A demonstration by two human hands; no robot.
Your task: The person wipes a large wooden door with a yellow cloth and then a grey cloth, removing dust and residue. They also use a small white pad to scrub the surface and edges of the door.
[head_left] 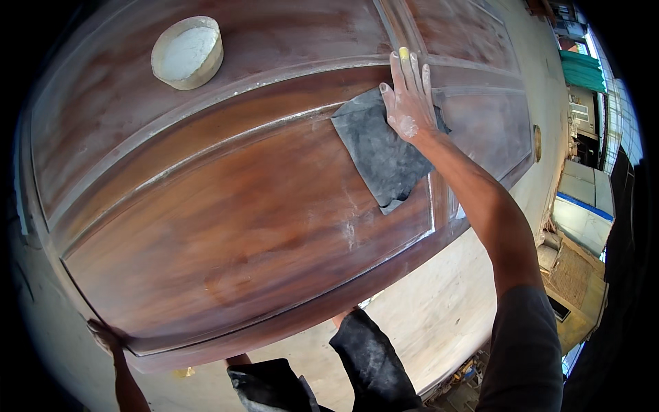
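Observation:
A large brown panelled wooden door point(274, 233) lies in front of me, streaked with pale dust along its mouldings. My right hand point(412, 103) is pressed flat near its far right part, fingers stretched out and dusted white, one fingertip wrapped in yellow. Partly under that palm lies a dark grey, dusty cloth-like sheet point(377, 151) with ragged edges; the hand hides some of it. At the near left corner my left hand point(105, 335) grips the door's edge; its fingers are dim and partly hidden.
A round tub point(199, 72) of white powder stands on the far left panel. My dark-clad knees point(371, 357) are close to the near edge. Beyond the door's right end is a pale floor point(535, 154), with a yellowish wooden box point(580, 288) and a green cloth point(582, 71) farther off.

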